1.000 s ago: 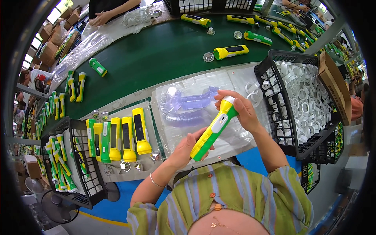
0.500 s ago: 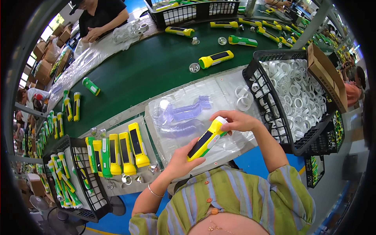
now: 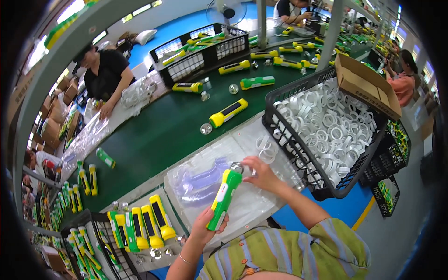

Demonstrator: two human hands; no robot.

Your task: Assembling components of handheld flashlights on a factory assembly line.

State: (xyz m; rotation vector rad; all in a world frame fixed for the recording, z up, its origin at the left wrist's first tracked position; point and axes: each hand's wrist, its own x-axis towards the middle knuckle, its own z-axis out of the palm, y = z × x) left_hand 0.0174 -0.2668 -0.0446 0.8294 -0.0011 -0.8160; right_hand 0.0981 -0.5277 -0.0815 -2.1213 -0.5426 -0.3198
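My left hand [image 3: 205,227] is wrapped round the lower end of a green and yellow flashlight [image 3: 222,199], held slanting with its head up and away from me. A shiny silver reflector [image 3: 237,167] sits at that head. The curled fingers of my right hand [image 3: 262,175] are at the reflector's edge, the index finger touching it. Below both lies a plastic-covered work surface [image 3: 247,205] with stacked clear lens discs [image 3: 200,179]. Loose white rings [image 3: 267,151] rest just beyond my right hand.
At right stands a black crate [image 3: 305,170] full of white rings, with a cardboard box [image 3: 366,86] on its edge. Flashlights [image 3: 151,224] line up at left beside another crate [image 3: 100,224]. Across the green belt [image 3: 158,135], a person [image 3: 105,74] works.
My view has tilted upward. The flashlight has been turned: its green side faces me instead of the dark panel, and the silver reflector shows where the white ring was visible.
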